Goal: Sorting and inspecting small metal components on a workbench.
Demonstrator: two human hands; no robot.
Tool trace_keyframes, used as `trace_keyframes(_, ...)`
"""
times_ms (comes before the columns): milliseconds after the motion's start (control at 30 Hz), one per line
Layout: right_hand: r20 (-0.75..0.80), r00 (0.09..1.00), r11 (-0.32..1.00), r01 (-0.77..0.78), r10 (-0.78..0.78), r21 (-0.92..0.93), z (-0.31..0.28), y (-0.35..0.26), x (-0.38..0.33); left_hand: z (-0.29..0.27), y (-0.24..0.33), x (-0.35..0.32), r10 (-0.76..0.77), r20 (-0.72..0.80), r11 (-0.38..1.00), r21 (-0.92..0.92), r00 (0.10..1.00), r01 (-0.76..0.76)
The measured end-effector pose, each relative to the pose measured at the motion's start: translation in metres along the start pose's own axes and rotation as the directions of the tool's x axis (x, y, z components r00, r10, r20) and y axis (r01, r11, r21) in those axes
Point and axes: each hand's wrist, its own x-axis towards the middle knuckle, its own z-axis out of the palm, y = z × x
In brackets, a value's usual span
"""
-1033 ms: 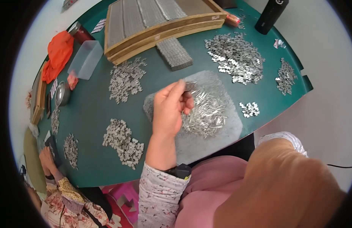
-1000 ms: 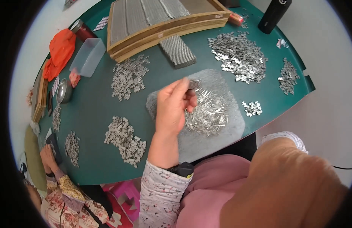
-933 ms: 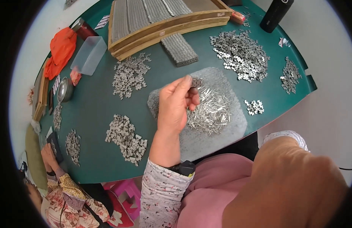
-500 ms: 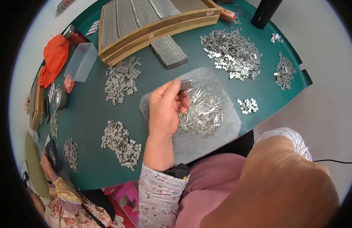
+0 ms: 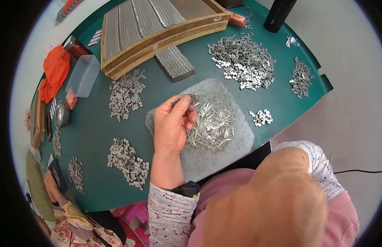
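My left hand is closed over the pale grey mat, pinching a small dark metal piece between thumb and fingers. Most of that piece is hidden by the fingers. Beside and below the fingertips lies a heap of thin shiny metal pins. My right hand is bent up very close in front of the body, large and blurred, and its fingers do not show. A block of stacked metal links rests beyond the mat.
Piles of small metal links spread over the green table. A wooden tray with rows of metal strips stands at the back. Left are a clear plastic box, a metal bowl and another person's arm. A black bottle stands far right.
The view has shifted slightly, so the table appears a little left and lower. My left hand still pinches the metal piece. My right arm has moved down and left near the body.
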Motion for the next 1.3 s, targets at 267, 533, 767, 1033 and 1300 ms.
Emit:
trace_keyframes(267,-0.464,0.820,0.561,-0.569,0.335,-0.601,-0.058,-0.060,-0.004,0.000,0.002,-0.005,0.007,-0.039,1.000,-0.028,0.999,-0.008)
trace_keyframes(533,-0.475,0.867,-0.120,-0.461,0.149,-0.879,-0.097,-0.059,-0.079,0.005,0.001,-0.005,0.031,-0.079,0.999,0.046,0.996,-0.027)
trace_keyframes(767,-0.413,0.910,-0.136,-0.405,0.035,-0.904,-0.080,-0.031,-0.111,0.006,-0.003,-0.004,0.037,-0.024,0.998,0.048,0.999,-0.035)
trace_keyframes(1033,-0.288,0.958,-0.173,-0.283,0.006,-0.943,-0.104,-0.012,-0.117,0.006,-0.003,-0.005,0.039,-0.037,0.998,0.047,0.999,-0.037)
trace_keyframes(1300,-0.264,0.963,-0.166,-0.270,-0.055,-0.948,-0.106,-0.020,-0.101,0.004,-0.003,-0.003,0.038,-0.018,0.995,0.088,0.999,-0.036)
